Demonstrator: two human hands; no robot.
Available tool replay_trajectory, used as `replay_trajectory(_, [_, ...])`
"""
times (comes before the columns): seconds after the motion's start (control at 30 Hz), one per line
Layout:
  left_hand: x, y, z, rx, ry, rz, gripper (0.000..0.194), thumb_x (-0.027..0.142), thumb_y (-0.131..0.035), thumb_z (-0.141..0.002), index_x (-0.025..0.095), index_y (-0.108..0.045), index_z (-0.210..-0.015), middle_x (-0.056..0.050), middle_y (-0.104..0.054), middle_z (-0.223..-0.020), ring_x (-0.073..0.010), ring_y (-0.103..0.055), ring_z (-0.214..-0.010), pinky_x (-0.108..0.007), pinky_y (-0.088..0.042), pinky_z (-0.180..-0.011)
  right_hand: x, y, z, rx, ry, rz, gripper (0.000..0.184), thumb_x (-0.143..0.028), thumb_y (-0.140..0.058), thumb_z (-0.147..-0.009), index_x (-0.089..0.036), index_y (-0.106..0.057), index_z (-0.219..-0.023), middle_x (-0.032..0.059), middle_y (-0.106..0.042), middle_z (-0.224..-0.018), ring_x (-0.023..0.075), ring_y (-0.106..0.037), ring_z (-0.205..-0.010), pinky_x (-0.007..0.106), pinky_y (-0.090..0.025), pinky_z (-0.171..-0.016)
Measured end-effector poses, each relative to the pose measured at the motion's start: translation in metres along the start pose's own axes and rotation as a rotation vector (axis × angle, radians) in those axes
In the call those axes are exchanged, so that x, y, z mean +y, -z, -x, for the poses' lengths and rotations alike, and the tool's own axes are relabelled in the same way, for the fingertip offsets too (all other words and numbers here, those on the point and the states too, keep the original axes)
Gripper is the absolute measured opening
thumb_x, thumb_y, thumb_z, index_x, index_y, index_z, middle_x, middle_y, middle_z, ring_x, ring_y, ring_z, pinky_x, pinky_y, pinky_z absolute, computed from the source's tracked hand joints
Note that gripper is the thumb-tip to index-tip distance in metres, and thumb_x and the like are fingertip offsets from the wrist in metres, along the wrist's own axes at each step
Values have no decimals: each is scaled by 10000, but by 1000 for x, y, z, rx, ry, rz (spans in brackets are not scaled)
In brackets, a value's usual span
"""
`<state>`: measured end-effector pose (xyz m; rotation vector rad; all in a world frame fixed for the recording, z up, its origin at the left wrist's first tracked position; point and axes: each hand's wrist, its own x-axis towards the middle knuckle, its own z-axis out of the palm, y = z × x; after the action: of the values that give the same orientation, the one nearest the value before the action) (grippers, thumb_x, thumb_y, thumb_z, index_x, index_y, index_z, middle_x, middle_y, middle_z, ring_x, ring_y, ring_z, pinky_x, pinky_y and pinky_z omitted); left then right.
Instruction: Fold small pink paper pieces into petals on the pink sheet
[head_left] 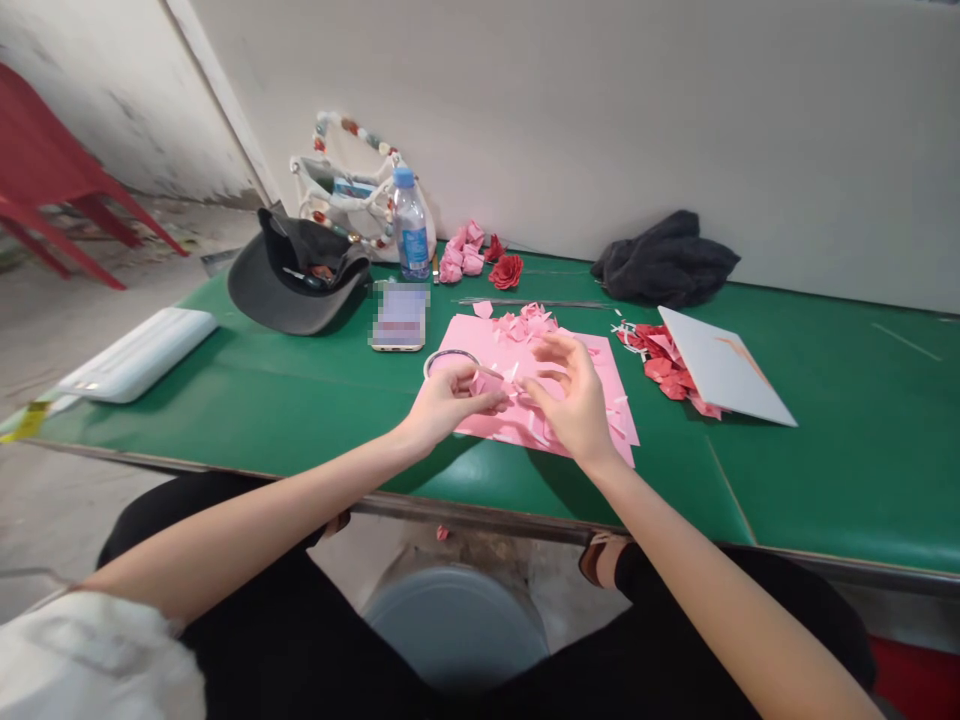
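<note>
At the center of the green table (750, 480), a pink paper sheet (480, 345) lies strewn with cut scraps (529, 322). The left hand (450, 405) pinches one scrap (484, 382) near a tape roll (450, 360); the right hand (570, 395), half open, stands just apart, over the sheet.

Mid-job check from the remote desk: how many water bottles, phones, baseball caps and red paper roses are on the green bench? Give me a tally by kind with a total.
Water bottle: 1
Phone: 1
Baseball cap: 1
Red paper roses: 2
Total: 5
</note>
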<state>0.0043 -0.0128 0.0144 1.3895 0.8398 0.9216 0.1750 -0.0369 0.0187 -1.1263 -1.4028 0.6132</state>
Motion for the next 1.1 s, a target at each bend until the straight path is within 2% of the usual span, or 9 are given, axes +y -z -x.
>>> replay_trajectory(0.07, [1,1,-1,4,35,53,352,347,-779,-646,115,-653,-878,-54,-706,-788,-204,-695,-772,-364,-559,-777,-1,2,-3,-20,-22,-62,429,-179,-689,-714,-248,-495,-1091,13,-628,-964,157,-613,-915,384,-499,-881])
replay_trajectory(0.17, [2,3,-2,1,33,84,318,331,-792,-632,112,-658,-820,-54,-705,-785,-213,-693,-794,-368,-556,-792,-4,4,-3,-112,-189,-232,439,-209,-726,-687,-223,-510,-1069,-11,-637,-810,155,-631,-807,381,-511,-838])
replay_trajectory(0.27, [3,2,-1,-7,40,100,308,322,-793,-634,108,-659,-811,-61,-713,-793,-212,-693,-799,-373,-554,-808,-6,3,-1,-186,-359,-357,461,-247,-758,-654,-209,-523,-1049,-7,-646,-790,162,-642,-778,368,-528,-782])
replay_trajectory(0.33, [4,1,0,-17,53,106,318,321,-795,-634,106,-663,-828,-66,-720,-803,-209,-694,-795,-372,-554,-814,-4,2,0,-188,-411,-395,475,-253,-775,-633,-204,-529,-1036,-9,-654,-787,157,-647,-760,354,-528,-769])
replay_trajectory(0.57, [5,-1,2,-40,59,162,289,296,-785,-655,109,-676,-846,-55,-727,-831,-210,-693,-847,-358,-541,-856,0,1,1,-75,-522,-454,463,-226,-799,-597,-203,-560,-993,-19,-659,-798,134,-647,-732,300,-515,-743])
replay_trajectory(0.77, [2,-1,2,-56,70,192,286,280,-772,-678,103,-670,-878,-85,-733,-915,-223,-686,-901,-390,-517,-911,-1,-1,2,-13,-588,-503,432,-205,-810,-568,-199,-582,-934,-27,-657,-793,120,-650,-745,255,-500,-729])
replay_trajectory(0.93, [0,-1,3,-49,79,196,316,283,-775,-676,97,-666,-907,-94,-732,-928,-224,-682,-916,-395,-510,-924,-3,0,1,-16,-594,-495,437,-202,-811,-563,-193,-577,-932,-24,-655,-783,121,-646,-729,265,-507,-717])
replay_trajectory(1.1, [2,-1,3,-61,70,186,301,264,-777,-672,98,-671,-900,-88,-731,-919,-224,-684,-908,-396,-513,-922,-2,0,1,-28,-540,-451,435,-218,-805,-577,-192,-568,-941,-21,-651,-774,131,-643,-722,286,-521,-709])
